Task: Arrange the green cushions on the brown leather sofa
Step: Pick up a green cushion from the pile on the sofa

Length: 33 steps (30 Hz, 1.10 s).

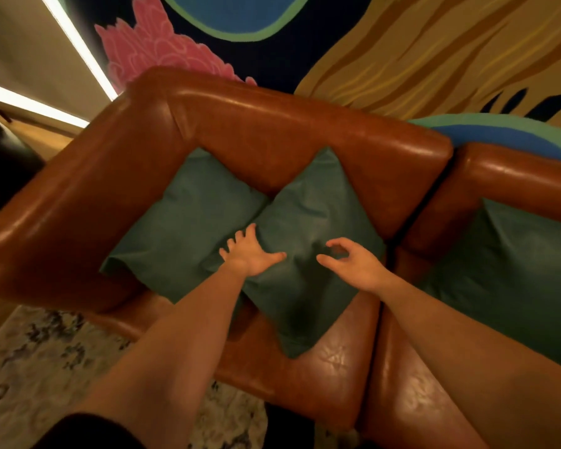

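Two green cushions lean side by side against the backrest of the brown leather sofa (272,124), the left cushion (182,222) tucked into the corner by the armrest and the middle cushion (311,247) overlapping its edge. The left hand (250,254) lies flat with fingers spread on the middle cushion's left edge, while the right hand (350,264) hovers over its right side, fingers loosely curled and holding nothing. A third green cushion (512,273) sits on the neighbouring seat, a painted mural (402,43) fills the wall behind, and a patterned rug (39,361) covers the floor in front.
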Each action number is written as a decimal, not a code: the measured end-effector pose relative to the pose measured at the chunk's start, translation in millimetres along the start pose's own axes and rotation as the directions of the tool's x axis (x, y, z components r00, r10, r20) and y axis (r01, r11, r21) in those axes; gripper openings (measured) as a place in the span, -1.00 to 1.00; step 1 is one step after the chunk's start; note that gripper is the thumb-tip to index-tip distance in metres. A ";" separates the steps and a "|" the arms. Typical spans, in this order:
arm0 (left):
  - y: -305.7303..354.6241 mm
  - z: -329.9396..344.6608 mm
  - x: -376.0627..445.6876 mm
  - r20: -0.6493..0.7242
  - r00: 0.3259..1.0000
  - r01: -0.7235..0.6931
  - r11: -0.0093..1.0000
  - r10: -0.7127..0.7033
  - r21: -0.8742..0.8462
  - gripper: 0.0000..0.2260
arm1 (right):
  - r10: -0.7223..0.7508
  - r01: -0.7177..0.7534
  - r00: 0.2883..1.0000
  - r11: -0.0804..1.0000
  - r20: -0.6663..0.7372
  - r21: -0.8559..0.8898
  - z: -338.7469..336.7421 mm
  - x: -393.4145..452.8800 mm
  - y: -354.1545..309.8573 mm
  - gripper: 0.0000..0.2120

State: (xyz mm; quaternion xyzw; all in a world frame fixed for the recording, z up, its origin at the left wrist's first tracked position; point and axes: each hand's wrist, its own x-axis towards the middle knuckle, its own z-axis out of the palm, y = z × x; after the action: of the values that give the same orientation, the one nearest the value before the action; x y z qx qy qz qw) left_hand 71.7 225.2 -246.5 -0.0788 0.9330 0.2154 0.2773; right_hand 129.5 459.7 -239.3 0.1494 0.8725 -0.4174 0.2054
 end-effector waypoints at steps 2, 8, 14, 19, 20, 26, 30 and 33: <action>1.0 -2.3 -4.8 0.014 1.000 -0.013 1.000 0.014 -0.005 0.12 | 0.015 -0.015 1.000 1.000 -0.020 0.007 2.3 -2.8 -3.8 -0.42; 17.4 10.4 -61.4 0.101 0.967 -0.225 0.971 0.232 -0.076 -0.13 | 0.284 -0.236 0.945 0.936 -0.163 0.260 -11.6 -19.5 -26.4 -0.05; 20.5 47.7 -129.2 0.139 0.859 -0.449 0.856 0.493 -0.257 -0.39 | 0.477 -0.358 0.839 0.845 -0.260 0.397 -7.9 -71.9 -4.4 0.31; 1.9 73.9 -162.1 0.223 0.830 -0.360 0.796 0.512 -0.487 -0.74 | 0.447 -0.261 0.834 0.836 -0.323 0.482 -13.0 -117.3 42.6 0.13; -1.7 76.0 -162.9 0.192 0.843 -0.351 0.786 0.502 -0.509 -0.79 | 0.428 -0.230 0.840 0.837 -0.333 0.497 -14.5 -124.9 48.7 0.10; -9.6 65.7 -147.8 0.083 0.909 -0.332 0.829 0.409 -0.450 -0.76 | 0.284 -0.110 0.896 0.887 -0.342 0.449 -30.2 -153.1 66.9 0.04; 13.0 34.6 -132.2 -0.020 0.934 -0.304 0.763 0.357 -0.571 -0.30 | 0.056 -0.009 0.980 0.971 -0.192 0.238 -49.6 -158.4 74.6 0.17; 20.0 16.3 -115.4 -0.037 0.946 -0.261 0.690 0.321 -0.675 -0.01 | -0.066 0.072 0.997 0.982 0.042 -0.176 -57.1 -161.6 66.9 0.05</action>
State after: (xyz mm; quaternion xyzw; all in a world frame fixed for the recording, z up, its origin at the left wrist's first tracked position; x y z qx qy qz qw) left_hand 170.5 253.6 -188.0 -0.0156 0.7801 0.5811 0.2312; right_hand 285.8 531.0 -173.5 0.0926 0.9071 -0.3474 0.2188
